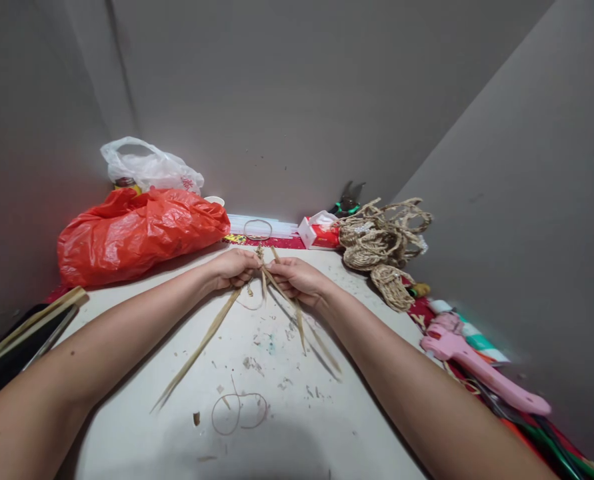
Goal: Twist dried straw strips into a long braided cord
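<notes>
Several tan plant-fibre strips meet between my two hands above the white table, their loose ends hanging down to the left and right. My left hand pinches the strips from the left, fingers curled. Close beside it, my right hand grips them from the right, its thumb and forefinger near the crossing point. A short knotted end sticks up just above the fingertips. A thin wire or thread lies in loops on the table nearer to me.
A red plastic bag and a white bag sit back left. Braided fibre cords, pliers and a red-and-white box stand back right. A pink glue gun lies along the right edge. Scraps dot the white table.
</notes>
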Action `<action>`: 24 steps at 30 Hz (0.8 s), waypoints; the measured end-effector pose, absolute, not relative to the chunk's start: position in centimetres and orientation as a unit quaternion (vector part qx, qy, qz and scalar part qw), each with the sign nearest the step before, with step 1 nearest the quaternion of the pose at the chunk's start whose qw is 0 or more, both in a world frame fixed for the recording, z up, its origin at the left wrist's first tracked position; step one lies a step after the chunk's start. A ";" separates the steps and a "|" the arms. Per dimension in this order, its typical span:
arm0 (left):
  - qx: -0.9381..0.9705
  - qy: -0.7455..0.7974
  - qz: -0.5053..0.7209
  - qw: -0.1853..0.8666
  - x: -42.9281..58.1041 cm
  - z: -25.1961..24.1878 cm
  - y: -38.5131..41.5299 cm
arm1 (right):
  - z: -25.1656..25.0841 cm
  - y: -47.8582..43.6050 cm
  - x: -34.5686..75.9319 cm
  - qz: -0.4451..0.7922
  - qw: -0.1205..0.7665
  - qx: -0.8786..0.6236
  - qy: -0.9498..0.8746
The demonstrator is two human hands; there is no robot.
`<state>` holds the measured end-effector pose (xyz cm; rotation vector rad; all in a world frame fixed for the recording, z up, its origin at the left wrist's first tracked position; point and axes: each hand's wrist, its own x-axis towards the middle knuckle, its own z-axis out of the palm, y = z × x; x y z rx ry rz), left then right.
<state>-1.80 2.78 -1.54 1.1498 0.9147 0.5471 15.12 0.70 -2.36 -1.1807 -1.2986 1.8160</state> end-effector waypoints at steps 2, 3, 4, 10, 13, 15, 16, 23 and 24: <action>0.533 0.434 0.265 0.676 -1.5 -1.6 2.4 | -2.2 0.7 15.4 0.667 0.298 -0.464 -0.501; 0.538 0.442 0.271 0.665 -1.4 -1.6 2.3 | -2.1 0.7 15.5 0.655 0.296 -0.474 -0.509; 0.541 0.447 0.275 0.657 -1.3 -1.7 2.3 | -2.0 0.6 15.6 0.640 0.295 -0.485 -0.518; 0.550 0.465 0.294 0.628 -1.0 -2.1 2.2 | -2.0 0.5 15.6 0.554 0.283 -0.528 -0.579; 0.541 0.474 0.303 0.625 -0.9 -2.1 2.1 | -1.8 0.4 15.9 0.480 0.285 -0.547 -0.623; 0.536 0.478 0.305 0.626 -0.8 -2.0 2.0 | -1.2 0.3 16.3 0.425 0.322 -0.541 -0.650; 0.534 0.479 0.305 0.626 -0.7 -1.9 2.0 | -0.9 0.3 16.5 0.400 0.345 -0.537 -0.658; 0.533 0.474 0.301 0.633 -0.7 -1.6 1.8 | 0.0 -0.7 16.7 0.308 0.301 -0.523 -0.736; 0.535 0.472 0.300 0.633 -0.8 -1.6 1.9 | -0.3 -0.8 16.5 0.305 0.284 -0.521 -0.745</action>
